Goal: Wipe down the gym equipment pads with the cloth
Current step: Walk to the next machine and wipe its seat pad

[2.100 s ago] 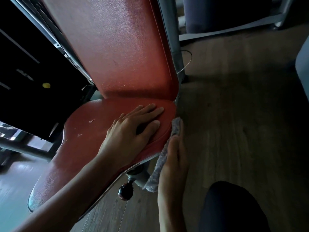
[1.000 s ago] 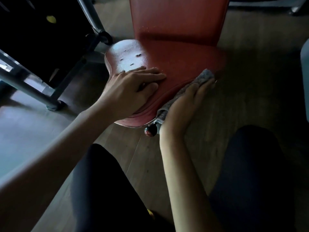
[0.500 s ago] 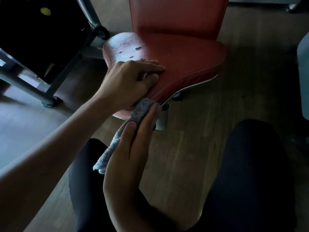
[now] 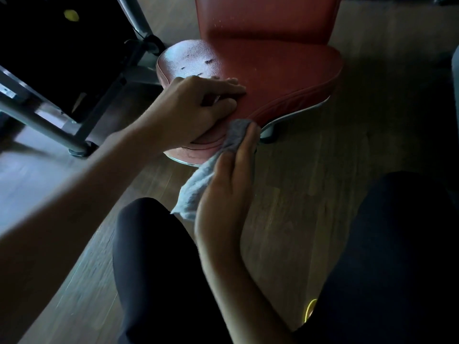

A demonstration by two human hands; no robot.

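My left hand (image 4: 196,110) lies flat on the red seat pad (image 4: 273,78), steadying it. My right hand (image 4: 228,184) pinches the cloth (image 4: 202,180) against the pad's front edge. I should press firmly and follow the seam round.

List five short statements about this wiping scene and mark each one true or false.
1. The right hand presses the cloth against the seat pad's front edge. True.
2. The left hand hangs free of the seat pad. False: it rests on top of the seat pad.
3. The seat pad is blue. False: it is red.
4. A red backrest pad rises behind the seat pad. True.
5. The cloth lies spread across the top of the seat pad. False: it hangs from the right hand.
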